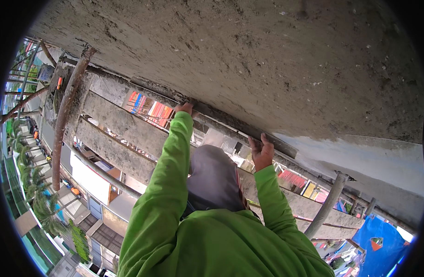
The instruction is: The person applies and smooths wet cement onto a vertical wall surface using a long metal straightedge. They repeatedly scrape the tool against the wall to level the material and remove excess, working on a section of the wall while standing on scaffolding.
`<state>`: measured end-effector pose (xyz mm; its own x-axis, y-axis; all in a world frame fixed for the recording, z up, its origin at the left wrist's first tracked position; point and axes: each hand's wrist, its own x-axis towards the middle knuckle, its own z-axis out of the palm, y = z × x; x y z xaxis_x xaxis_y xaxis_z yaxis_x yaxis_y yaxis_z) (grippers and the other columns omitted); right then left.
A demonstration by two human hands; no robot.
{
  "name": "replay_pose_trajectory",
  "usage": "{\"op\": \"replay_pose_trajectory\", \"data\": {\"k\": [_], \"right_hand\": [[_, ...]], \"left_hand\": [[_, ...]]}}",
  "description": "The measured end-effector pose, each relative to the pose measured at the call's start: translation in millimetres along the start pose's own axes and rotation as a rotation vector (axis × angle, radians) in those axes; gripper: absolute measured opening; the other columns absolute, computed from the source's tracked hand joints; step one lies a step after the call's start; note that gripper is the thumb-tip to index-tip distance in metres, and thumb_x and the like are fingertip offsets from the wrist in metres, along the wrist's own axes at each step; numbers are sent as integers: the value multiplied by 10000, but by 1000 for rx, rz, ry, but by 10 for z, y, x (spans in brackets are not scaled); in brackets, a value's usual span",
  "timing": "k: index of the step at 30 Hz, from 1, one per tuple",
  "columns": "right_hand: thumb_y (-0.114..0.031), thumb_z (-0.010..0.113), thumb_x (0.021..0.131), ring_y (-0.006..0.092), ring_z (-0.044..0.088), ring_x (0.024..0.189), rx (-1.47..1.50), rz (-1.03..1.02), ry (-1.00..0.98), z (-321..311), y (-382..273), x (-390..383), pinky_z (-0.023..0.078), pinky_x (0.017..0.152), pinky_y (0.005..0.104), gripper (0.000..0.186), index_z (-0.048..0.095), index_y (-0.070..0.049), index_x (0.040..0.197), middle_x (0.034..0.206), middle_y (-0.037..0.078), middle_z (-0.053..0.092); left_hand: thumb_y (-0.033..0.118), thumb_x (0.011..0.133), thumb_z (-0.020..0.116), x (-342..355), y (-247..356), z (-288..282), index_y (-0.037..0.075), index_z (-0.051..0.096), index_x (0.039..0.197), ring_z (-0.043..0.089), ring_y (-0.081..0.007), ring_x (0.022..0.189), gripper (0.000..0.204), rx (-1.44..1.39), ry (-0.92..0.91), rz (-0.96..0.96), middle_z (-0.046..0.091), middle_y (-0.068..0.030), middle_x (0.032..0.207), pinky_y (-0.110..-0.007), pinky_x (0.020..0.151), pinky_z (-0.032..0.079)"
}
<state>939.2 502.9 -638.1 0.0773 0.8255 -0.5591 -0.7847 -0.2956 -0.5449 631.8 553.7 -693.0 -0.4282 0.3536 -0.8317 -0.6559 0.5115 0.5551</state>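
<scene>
A long, straight, mortar-caked plastering straightedge (223, 120) lies along the lower part of the grey plastered wall (249, 60). My left hand (184, 108) is closed on it near its middle, arm stretched forward. Farther right, my right hand (262, 152) grips the same bar close to its right end, with thumb and fingertips at its edge. Both arms wear green sleeves. The face of the bar against the wall is hidden.
Mortar-stained scaffold planks (124, 115) run below the wall, with open gaps showing a street and roofs far below. Round poles stand at left (66, 111) and right (327, 203). An orange-handled tool (59, 83) rests at far left; a blue tarp (380, 237) hangs lower right.
</scene>
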Motion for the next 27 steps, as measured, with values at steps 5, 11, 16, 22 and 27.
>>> {"op": "replay_pose_trajectory", "data": {"k": [5,11,16,22,27], "right_hand": [[32,669,648,188,588,662,-1286,-1044,-259,-794,-491,88,498,613,294,367,466,21,954,833,134,563],[51,629,683,198,587,731,-1163,-889,-370,-837,-719,18,509,656,278,362,430,28,985,921,167,520],[76,633,667,183,587,716,-1398,-1134,-387,-468,-481,-22,505,630,259,381,425,24,981,874,154,513],[65,645,659,176,572,696,-1363,-1082,-347,82,171,11,501,645,269,400,417,22,985,866,141,500],[-15,569,751,211,515,882,-417,-295,-311,399,287,-94,486,776,344,264,419,41,961,937,160,452]], "left_hand": [[63,726,541,-603,-680,468,-6,355,1120,473,-322,972,441,-218,-192,17,446,-183,1062,-520,725,468],[-32,708,495,-936,-645,592,-57,286,1120,494,-337,917,463,-140,-170,38,369,-226,1095,-491,657,514],[-21,685,465,-783,-363,422,-93,319,1078,518,-331,842,426,-115,-28,202,411,-235,1013,-444,617,521],[-3,663,419,-747,583,-49,-176,386,969,567,-282,667,353,-78,24,335,484,-249,899,-339,509,546],[-3,689,434,-760,776,-200,-131,393,991,543,-286,765,330,-96,-16,327,453,-219,963,-382,567,549]]}}
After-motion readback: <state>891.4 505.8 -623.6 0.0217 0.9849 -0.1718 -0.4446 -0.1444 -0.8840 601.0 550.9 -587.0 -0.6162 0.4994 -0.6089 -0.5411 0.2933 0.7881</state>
